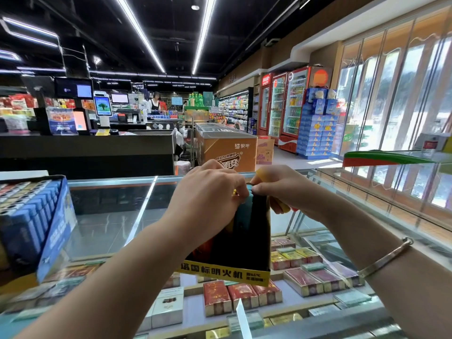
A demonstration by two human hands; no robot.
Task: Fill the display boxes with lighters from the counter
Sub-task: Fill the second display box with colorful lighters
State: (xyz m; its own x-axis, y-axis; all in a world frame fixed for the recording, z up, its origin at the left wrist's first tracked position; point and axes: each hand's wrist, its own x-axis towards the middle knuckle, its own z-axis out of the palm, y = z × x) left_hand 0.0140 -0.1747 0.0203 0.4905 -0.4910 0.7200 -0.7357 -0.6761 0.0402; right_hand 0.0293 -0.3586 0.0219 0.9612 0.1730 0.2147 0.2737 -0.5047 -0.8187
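**Loading the yellow-trimmed box: both hands at its top edge**

Glass counter [110, 216]: wide, reflective, cigarette packs [241, 296] visible in the case beneath it. A blue box [31, 221], already packed with rows of lighters, stands at the left end, well apart from the hands.

Display box [244, 265]: dark card with a yellow front strip, standing on the counter at centre, its open top toward the hands. Interior mostly in shadow. A teal lighter [245, 211] stands upright near the top, and orange shapes lower down are probably more lighters. Count cannot be told.

Left hand [210, 189]: over the box's top left, fingers curled down and pinching at something at the top edge. A speck of yellow shows under the fingertips. Exactly what it pinches is hidden.

Right hand [281, 189]: over the top right, touching or nearly touching the left. Fingers curled round yellow lighters [281, 205], one end showing above the knuckles, another below the palm. How many it holds cannot be told.

Key relation: the box mouth lies directly below and just behind both sets of fingertips. Lighters in the box stand with long axes roughly vertical, and the held ones lie tilted. Right hand is the supplier and is nearest the free right side.

Judgement: next lighter must be turned upright and lowered straight in. Risk: snagging on the card edge.
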